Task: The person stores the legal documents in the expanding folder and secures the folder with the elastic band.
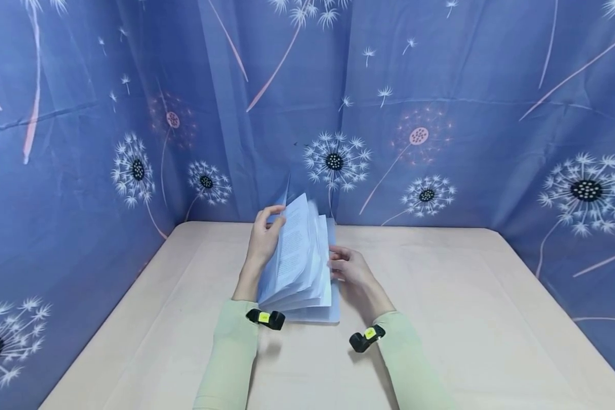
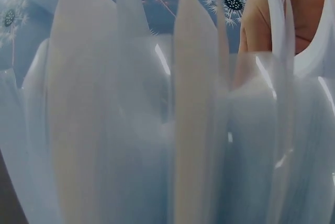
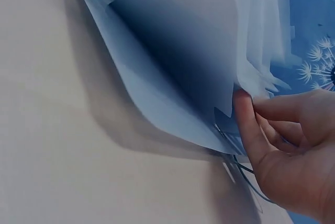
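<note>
A blue clear-pocket folder (image 1: 282, 267) stands partly open over the table, its plastic pockets with printed sheets fanned out. My left hand (image 1: 263, 239) grips its upper left side, thumb and fingers curled at the edge. At the right edge my right hand (image 1: 351, 265) pinches pocket edges between thumb and fingers; this hand (image 3: 293, 140) shows the same hold in the right wrist view. Below the pockets, the back cover (image 3: 141, 93) lies low over the table. Glossy pockets (image 2: 141, 130) fill the left wrist view, partly covering a hand behind them.
The pale table (image 1: 441, 319) spreads around the folder. Blue curtains (image 1: 266, 131) with dandelion prints enclose its back and sides. A thin dark cord (image 3: 254, 185) hangs by the cover's corner. Each green sleeve (image 1: 230, 353) has a small black camera (image 1: 265, 319) strapped at the wrist.
</note>
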{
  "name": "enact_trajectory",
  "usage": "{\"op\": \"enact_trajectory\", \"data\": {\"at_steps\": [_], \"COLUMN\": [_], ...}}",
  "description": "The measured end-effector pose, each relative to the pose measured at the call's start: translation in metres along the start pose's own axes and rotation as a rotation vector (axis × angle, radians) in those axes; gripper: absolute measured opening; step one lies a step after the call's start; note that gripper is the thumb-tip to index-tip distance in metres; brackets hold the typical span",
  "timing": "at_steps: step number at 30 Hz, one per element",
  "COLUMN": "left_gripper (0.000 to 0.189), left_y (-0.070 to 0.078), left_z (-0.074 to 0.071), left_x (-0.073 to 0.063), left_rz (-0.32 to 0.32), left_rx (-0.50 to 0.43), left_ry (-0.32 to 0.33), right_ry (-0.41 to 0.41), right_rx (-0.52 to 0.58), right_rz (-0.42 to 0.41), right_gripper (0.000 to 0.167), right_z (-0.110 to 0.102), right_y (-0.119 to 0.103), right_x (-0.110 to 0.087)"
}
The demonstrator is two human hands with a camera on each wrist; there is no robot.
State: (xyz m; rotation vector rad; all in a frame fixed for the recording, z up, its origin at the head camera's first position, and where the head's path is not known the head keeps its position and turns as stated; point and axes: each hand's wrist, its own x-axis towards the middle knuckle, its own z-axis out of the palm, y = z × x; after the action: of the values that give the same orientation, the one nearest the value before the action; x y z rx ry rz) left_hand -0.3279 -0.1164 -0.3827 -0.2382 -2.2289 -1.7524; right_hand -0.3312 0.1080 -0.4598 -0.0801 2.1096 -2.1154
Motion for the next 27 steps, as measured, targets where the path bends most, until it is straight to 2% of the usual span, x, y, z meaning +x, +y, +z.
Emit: {"op": "enact_trajectory", "data": {"at_steps": [14,27], "left_gripper": [0.039,0.039], "left_y": [0.001,-0.0013], "left_z": [0.0015,0.0035], "left_x": [0.0007,0.0011], "left_rz": [-0.003,-0.004], "left_rx": [0.013,0.029], "left_ry": [0.002,0.014], "right_ry": [-0.033,-0.169], "right_rx": [0.021,0.058], "right_rz": [-0.02,-0.029], "right_gripper": [0.049,0.053], "right_z": [0.003,0.0018], "right_y": [0.001,0.0053], "right_x": [0.0017,0.0011]}}
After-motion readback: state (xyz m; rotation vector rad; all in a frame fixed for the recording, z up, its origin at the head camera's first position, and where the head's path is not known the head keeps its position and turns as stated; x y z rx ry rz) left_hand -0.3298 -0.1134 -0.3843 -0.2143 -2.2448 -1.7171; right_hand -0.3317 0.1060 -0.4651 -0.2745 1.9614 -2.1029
